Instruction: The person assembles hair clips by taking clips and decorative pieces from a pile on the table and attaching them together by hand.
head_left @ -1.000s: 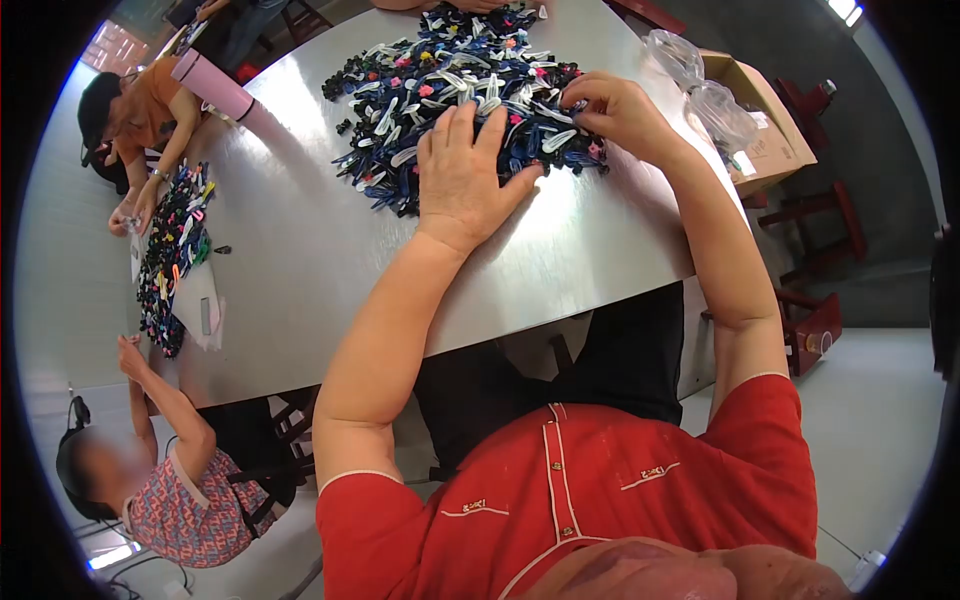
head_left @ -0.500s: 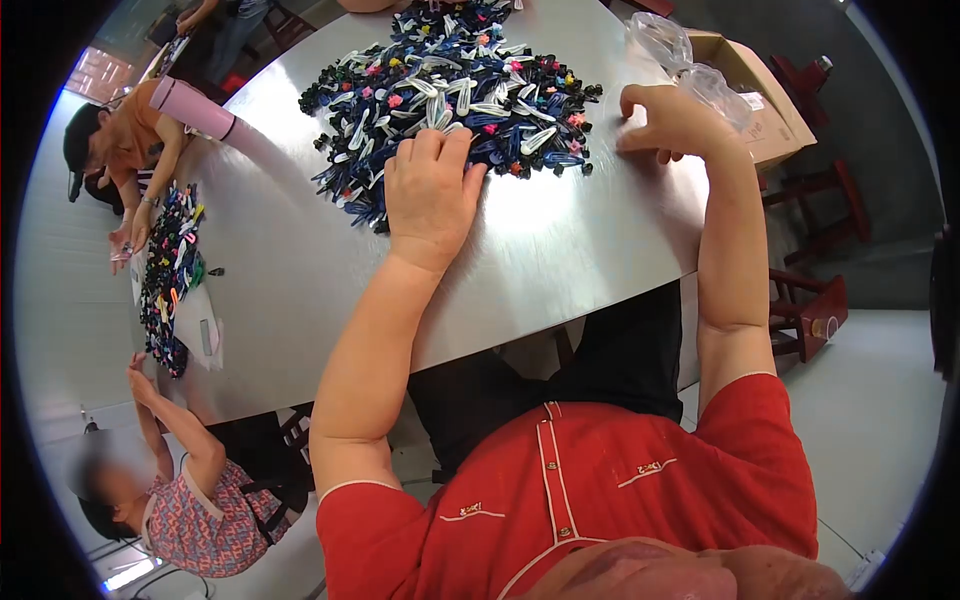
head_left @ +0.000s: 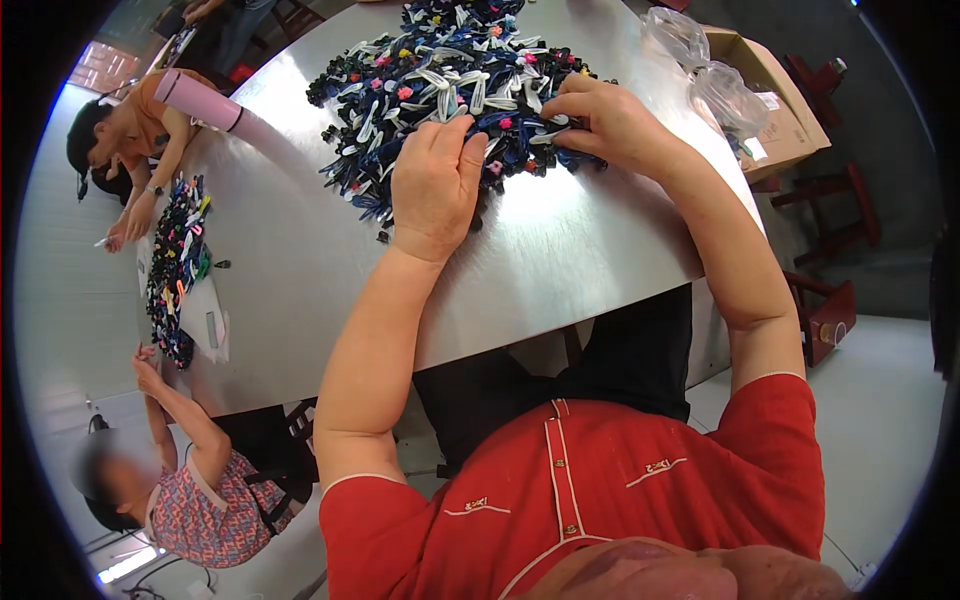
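Clips (head_left: 478,92) are lying heaped, upper centre. Left hand (head_left: 432,190) is curving over their lower edge, right hand (head_left: 625,128) bending at their right; cannot tell whether either is grasping any. Overlapping clips are risking snags; careless dragging could scatter them.

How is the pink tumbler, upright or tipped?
The pink tumbler stands upright: its base meets the table, its reflection continuing in line.
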Tool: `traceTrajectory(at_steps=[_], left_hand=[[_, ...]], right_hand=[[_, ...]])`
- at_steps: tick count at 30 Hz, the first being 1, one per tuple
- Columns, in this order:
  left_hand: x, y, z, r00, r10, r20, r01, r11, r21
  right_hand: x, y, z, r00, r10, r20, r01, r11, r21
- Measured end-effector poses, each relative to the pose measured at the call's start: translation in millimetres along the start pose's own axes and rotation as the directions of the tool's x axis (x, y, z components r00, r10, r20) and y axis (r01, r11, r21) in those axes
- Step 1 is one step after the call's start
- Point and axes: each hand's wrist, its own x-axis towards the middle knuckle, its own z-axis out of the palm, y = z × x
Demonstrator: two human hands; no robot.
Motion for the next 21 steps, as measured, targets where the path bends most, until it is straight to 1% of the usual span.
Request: traceTrajectory(at_steps=[1, 2, 3, 4, 5, 6, 7, 9, 10, 11, 12, 13, 14, 15, 16, 17, 19, 20, 21], left_hand=[[0.3, -1.1, -0.8, 1.000, -0.002, -0.002, 0.002, 1.000, 0.001], [0.7, -2.8, -1.7, 0.999, -0.004, -0.033, 0.003, 0.999, -0.036], [0.7, -3.8, -3.5, 0.998, -0.008, -0.062, 0.003, 0.997, -0.074], [0.3, -4.6, -6.2, 0.998, -0.010, -0.064, 0.006, 0.997, -0.072], [0.4, -5.3, -9.6, 0.996, -0.048, -0.069, 0.041, 0.994, -0.098], [1.0, -5.4, -12.8, 0.994, -0.085, -0.074, 0.076, 0.989, -0.125], [1.7, -4.9, -14.8, 0.993, -0.086, -0.076, 0.076, 0.990, -0.123], [2.8, -4.0, -16.7, 0.991, -0.111, -0.070, 0.101, 0.986, -0.135], [2.4, -4.1, -15.5, 0.991, -0.111, -0.072, 0.100, 0.985, -0.137], [1.3, -4.4, -13.4, 0.999, -0.020, -0.049, 0.014, 0.993, -0.117], [1.9, -2.2, -12.5, 0.997, 0.072, -0.026, -0.074, 0.992, -0.098], [2.1, 1.4, -10.7, 0.997, 0.073, -0.027, -0.076, 0.992, -0.101], [0.8, 7.5, -8.1, 0.988, 0.151, 0.030, -0.148, 0.985, -0.092], [-0.6, 14.3, -6.1, 0.970, 0.228, 0.088, -0.220, 0.972, -0.087], [-3.9, 19.0, -3.5, 0.961, 0.216, 0.172, -0.206, 0.976, -0.076], [-6.4, 21.3, -2.6, 0.961, 0.218, 0.170, -0.207, 0.975, -0.080], [-8.3, 24.5, -1.2, 0.934, 0.270, 0.234, -0.268, 0.963, -0.041], [-7.3, 24.5, -1.7, 0.933, 0.269, 0.239, -0.268, 0.963, -0.037], [-5.7, 24.5, -2.8, 0.932, 0.274, 0.236, -0.272, 0.961, -0.042]], right_hand=[[0.4, -0.1, 0.0, 1.000, -0.002, 0.018, 0.002, 1.000, -0.004], [0.4, -0.4, -1.1, 1.000, -0.005, 0.019, 0.005, 1.000, -0.004], [-0.3, -0.6, -2.9, 1.000, 0.005, 0.027, -0.004, 0.999, -0.053], [-0.9, -0.6, -3.8, 0.999, 0.015, 0.034, -0.012, 0.995, -0.102], [-1.2, -0.2, -3.3, 0.999, 0.011, 0.035, -0.008, 0.995, -0.100], [-0.8, 0.7, -2.7, 1.000, -0.002, 0.001, 0.002, 0.987, -0.164], [-0.6, 2.1, -2.6, 0.999, -0.017, -0.033, 0.009, 0.974, -0.228], [-0.8, 8.6, -2.3, 0.999, -0.007, -0.051, -0.005, 0.972, -0.236], [-1.0, 12.0, -2.2, 0.998, 0.004, -0.070, -0.021, 0.969, -0.244], [-1.3, 15.1, -2.1, 0.998, 0.005, -0.070, -0.022, 0.969, -0.247], [-1.3, 16.9, -2.4, 0.992, 0.062, -0.111, -0.074, 0.992, -0.102], [-1.1, 18.4, -2.8, 0.982, 0.125, -0.144, -0.119, 0.992, 0.048], [-1.3, 19.4, -3.9, 0.982, 0.126, -0.144, -0.121, 0.992, 0.045], [-0.8, 18.6, -6.4, 0.969, 0.220, -0.115, -0.202, 0.967, 0.154], [-0.3, 17.8, -8.3, 0.948, 0.310, -0.076, -0.281, 0.924, 0.260], [-0.3, 17.1, -9.8, 0.947, 0.311, -0.076, -0.283, 0.924, 0.256], [0.1, 15.8, -13.4, 0.909, 0.416, -0.018, -0.372, 0.831, 0.413], [0.5, 14.3, -15.4, 0.908, 0.418, -0.020, -0.374, 0.832, 0.409], [1.0, 12.2, -17.1, 0.906, 0.423, 0.002, -0.375, 0.801, 0.466]])
